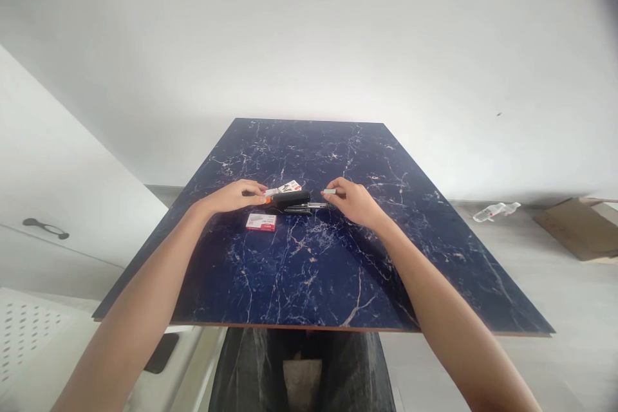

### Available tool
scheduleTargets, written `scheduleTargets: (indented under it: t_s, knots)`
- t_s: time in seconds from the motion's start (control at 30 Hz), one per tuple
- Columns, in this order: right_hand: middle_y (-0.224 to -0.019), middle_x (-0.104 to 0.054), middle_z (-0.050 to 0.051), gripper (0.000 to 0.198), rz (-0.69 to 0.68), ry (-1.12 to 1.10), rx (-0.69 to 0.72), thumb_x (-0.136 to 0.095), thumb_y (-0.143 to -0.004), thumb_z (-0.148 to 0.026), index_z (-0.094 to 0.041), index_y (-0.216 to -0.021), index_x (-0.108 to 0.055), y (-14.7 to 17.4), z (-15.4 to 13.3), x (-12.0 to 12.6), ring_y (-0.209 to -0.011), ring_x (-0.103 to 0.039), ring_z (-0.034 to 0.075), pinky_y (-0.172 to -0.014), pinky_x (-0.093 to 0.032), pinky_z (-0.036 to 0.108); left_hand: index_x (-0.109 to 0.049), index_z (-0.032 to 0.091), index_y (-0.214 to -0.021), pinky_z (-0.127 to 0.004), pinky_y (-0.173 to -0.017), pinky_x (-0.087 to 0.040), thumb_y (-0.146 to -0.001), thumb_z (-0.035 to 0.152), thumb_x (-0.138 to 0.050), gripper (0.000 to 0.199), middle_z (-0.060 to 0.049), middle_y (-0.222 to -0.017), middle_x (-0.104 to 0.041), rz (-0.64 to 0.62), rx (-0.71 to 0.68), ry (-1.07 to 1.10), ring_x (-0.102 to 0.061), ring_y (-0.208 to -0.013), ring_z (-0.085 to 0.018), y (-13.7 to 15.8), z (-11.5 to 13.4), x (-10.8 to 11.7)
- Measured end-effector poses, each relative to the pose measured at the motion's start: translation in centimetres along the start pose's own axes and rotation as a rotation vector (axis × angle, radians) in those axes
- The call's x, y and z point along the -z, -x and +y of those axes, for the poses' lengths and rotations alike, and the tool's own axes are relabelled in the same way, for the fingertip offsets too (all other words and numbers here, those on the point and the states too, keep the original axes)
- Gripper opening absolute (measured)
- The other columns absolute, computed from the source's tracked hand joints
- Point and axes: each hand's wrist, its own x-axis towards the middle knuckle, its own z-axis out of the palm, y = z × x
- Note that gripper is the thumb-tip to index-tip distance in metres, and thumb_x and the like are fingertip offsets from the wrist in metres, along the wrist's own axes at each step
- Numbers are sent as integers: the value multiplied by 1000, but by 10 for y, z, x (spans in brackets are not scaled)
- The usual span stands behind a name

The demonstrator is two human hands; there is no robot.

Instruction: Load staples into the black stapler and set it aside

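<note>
A black stapler with an orange part at its left end lies on the blue marbled table. Its metal staple track sticks out to the right. The fingers of my left hand are closed on the stapler's orange end. Between the thumb and fingertips of my right hand is a small silvery strip of staples, held just above the right end of the track. A red and white staple box rests in front of the stapler. Directly behind it lies a white box with a dark picture, partly covered.
Beyond the table's far edge rises a white wall. On the floor at the right are a clear plastic bottle and a cardboard box. To the left stands a white cabinet with a dark handle.
</note>
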Motion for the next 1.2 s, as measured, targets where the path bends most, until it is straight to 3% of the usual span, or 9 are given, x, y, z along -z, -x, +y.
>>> scheduleTargets:
  t_s: [0.17,0.33,0.53,1.2]
  knots:
    - [-120,-73,4,21,-30,-9,104,-65,-91,-38,-26,-107,-73,-1,1,-9,-99,-69,21,-87,-53,34,-78,29,-102,-48,-109,-44,-87,73,-54,53,-5,-150,-55,-6,-5,-1,-51,-134,-35,0,1,0]
    - [-105,-76,2,20,-111,69,65,-65,-92,-39,-28,-104,-76,0,1,-13,-94,-69,22,-83,-52,34,-78,29,-101,-48,-109,-43,-87,73,-54,52,-4,-149,-56,0,-10,-4,-52,-133,-34,0,1,0]
    - [-101,-76,1,20,-96,34,18,-66,-90,-42,-29,-101,-77,0,0,-10,-93,-69,21,-83,-52,33,-78,28,-103,-50,-109,-43,-87,75,-53,56,-6,-150,-54,-4,2,-5,-51,-134,-36,0,2,0]
    - [-101,-77,1,21,-110,12,18,-66,-89,-42,-29,-101,-77,0,0,-13,-93,-70,21,-81,-52,33,-77,30,-102,-47,-110,-42,-89,71,-55,48,-2,-148,-56,-1,-10,-1,-51,-133,-33,-1,-2,-1]
